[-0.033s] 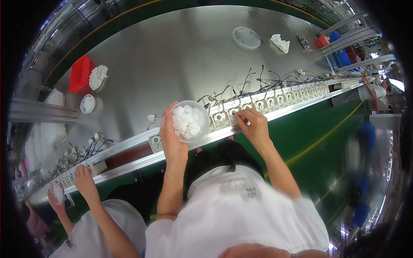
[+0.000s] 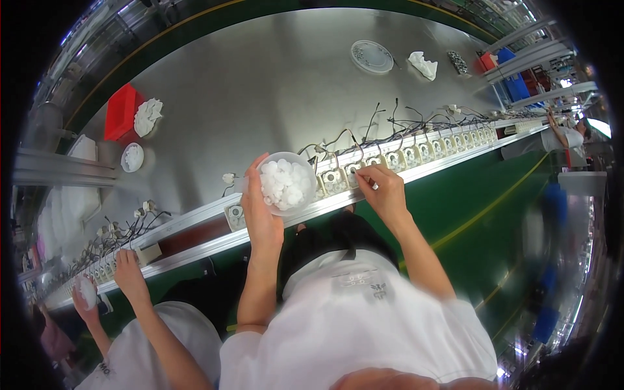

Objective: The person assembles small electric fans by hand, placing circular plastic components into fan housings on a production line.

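My left hand [image 2: 259,208] grips a round translucent bowl [image 2: 308,171] from its left side. Many small white pieces [image 2: 283,184] fill it, some like round caps. Just right of the bowl, my right hand [image 2: 383,192] is closed in a pinch over a row of cream-coloured square housings [image 2: 408,158]. A small white piece [image 2: 375,186] shows among its curled fingers. The fingertips are at one housing near the left end of the row; whether they hold anything else is hidden. Dark wires [image 2: 383,138] with plugs trail behind the housings.
A metal rail track [image 2: 201,235] crosses in front of me, with a single housing [image 2: 235,217] left of the bowl. On the steel table [image 2: 260,71] are a red bin [image 2: 122,112], a white cloth, a small bowl [image 2: 132,157] and a round lid [image 2: 372,56]. A co-worker's hand [image 2: 130,273] works at left.
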Demonstrator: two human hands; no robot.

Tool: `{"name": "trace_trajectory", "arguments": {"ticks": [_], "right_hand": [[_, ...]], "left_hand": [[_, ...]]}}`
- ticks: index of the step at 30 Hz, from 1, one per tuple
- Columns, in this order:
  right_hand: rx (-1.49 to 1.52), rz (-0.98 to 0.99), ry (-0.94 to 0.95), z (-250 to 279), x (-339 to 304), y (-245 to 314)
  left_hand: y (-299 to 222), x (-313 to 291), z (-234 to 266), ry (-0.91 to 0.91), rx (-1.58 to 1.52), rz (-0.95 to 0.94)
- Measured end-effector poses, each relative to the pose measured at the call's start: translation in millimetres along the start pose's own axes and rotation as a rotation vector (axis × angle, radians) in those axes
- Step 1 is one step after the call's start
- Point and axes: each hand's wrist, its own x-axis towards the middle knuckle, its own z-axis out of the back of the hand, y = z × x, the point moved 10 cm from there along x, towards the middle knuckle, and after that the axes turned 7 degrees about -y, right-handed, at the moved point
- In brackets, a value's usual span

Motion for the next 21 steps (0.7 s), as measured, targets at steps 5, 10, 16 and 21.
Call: {"name": "trace_trajectory", "arguments": {"ticks": [5, 10, 16, 21], "right_hand": [[-0.094, 0.188, -0.094, 6, -5, 17], [-0.185, 0.398, -0.078, 6, -15, 40], [-0.086, 0.313, -0.054, 7, 4, 24], [-0.208, 0.161, 0.225, -21, 20, 11]], "left_hand": [[0, 1, 0, -0.003, 0.001, 0.011], [0, 0, 4, -0.021, 0.006, 0.022], [4, -2, 3, 0.012, 0.004, 0.025], [13, -5, 0, 0.017, -0.005, 0.054]]}}
